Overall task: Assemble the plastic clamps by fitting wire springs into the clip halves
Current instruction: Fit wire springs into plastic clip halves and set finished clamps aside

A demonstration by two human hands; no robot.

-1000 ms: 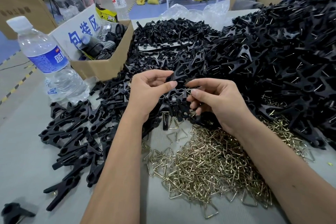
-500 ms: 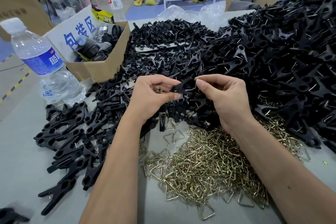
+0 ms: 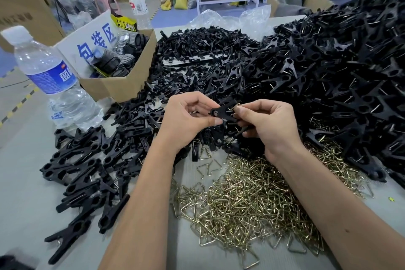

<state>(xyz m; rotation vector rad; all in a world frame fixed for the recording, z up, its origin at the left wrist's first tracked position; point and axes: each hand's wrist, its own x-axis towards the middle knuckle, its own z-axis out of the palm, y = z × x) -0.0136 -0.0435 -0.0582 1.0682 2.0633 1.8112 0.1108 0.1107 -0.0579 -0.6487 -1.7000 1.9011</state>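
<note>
1. Head view: the left hand [image 3: 188,120] pinches a black clip half [image 3: 221,113] at centre, above the worktop [image 3: 26,193].
2. The right hand [image 3: 267,125], fingers curled, pinches a wire spring [image 3: 235,107] at the clip's 2 o'clock edge.
3. The loose spring pile [image 3: 247,201] lies at 6 o'clock; a water bottle [image 3: 54,81] stands at 9 o'clock.

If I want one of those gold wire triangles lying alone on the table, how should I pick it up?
Take the lone wire triangle just beyond the spring pile. It lies flat with bare table around it, so come straight down from above and pinch one straight side, probably easiest, not the bent open ends.
</note>
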